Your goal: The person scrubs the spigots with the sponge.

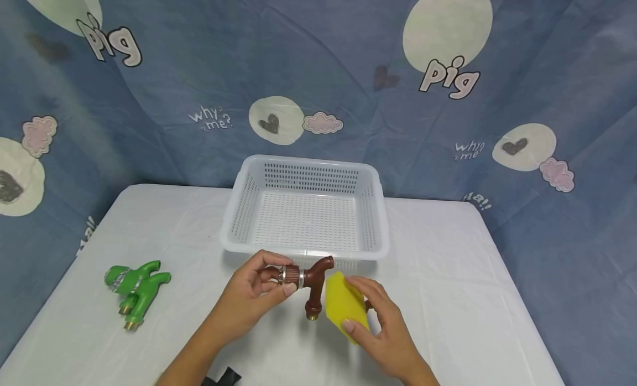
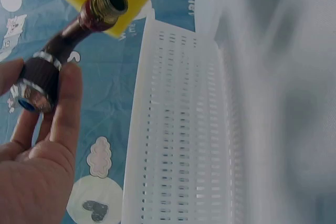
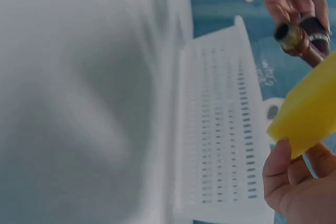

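Observation:
My left hand [image 1: 249, 297] pinches a brown tap [image 1: 314, 289] by its ribbed, silver-ringed collar, between thumb and fingers. The tap's spout points up and to the right, and its threaded brass end hangs downward. In the left wrist view the open threaded end of the tap [image 2: 102, 11] faces the camera. A yellow sponge [image 1: 345, 306] is gripped in my right hand [image 1: 388, 328], thumb on the near edge and fingers along the far edge. The sponge stands close beside the tap, on its right. In the right wrist view the sponge [image 3: 310, 108] overlaps part of the tap.
Behind the hands a white perforated basket [image 1: 304, 254] stands on the white-covered table [image 1: 448, 264]. Two green taps [image 1: 141, 292] lie together at the left. A black object [image 1: 229, 376] pokes in at the bottom edge. A blue printed curtain [image 1: 308, 54] hangs behind the table.

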The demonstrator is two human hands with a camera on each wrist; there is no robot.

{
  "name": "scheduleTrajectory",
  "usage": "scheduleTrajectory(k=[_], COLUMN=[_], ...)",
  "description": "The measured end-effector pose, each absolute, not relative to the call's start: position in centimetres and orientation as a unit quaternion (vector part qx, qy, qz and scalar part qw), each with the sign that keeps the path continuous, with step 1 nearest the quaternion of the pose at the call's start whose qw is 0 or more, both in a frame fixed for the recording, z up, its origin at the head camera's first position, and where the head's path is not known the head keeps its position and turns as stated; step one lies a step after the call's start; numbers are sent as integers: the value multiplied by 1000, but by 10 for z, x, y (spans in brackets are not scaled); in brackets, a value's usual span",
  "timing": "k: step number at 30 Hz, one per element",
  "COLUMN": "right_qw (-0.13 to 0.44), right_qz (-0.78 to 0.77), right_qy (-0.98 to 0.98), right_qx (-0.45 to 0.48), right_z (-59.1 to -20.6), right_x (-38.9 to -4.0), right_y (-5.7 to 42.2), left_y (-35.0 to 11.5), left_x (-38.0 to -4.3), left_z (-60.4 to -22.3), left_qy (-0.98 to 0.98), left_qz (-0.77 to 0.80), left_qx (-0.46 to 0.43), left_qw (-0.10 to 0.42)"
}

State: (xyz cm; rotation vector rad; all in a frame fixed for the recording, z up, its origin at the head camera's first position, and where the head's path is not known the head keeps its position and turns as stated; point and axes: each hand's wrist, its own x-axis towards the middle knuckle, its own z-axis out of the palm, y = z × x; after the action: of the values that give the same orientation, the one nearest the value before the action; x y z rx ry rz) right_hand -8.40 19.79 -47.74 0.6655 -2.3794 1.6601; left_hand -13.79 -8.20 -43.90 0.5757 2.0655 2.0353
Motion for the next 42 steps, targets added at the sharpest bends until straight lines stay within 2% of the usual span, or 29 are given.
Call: scheduleTrajectory(k=[5,10,18,25,32,42], right_qw=[46,44,24,19,13,-4], right_qz=[612,584,566,604,631,700], right_qy=[-761,-772,-776,-769,-730,-674], right_qx=[212,247,276,210,263,238], right_z=[-475,-479,-479,-478,-476,-466], right_x=[-87,-81,-83,-85,-79,-75], right_y=[195,191,202,202,195,196], left_y=[-80,-81,-82,-80,-78,-77], left_x=[-137,-137,-137,-135,-134,-136], left_z=[-438,-435,-433,-434,-433,-436], left_qy=[692,703,704,679,683,695], left_qz=[681,675,677,696,689,665], left_qx=[219,211,201,211,213,232], left_qw=[97,79,78,99,119,142])
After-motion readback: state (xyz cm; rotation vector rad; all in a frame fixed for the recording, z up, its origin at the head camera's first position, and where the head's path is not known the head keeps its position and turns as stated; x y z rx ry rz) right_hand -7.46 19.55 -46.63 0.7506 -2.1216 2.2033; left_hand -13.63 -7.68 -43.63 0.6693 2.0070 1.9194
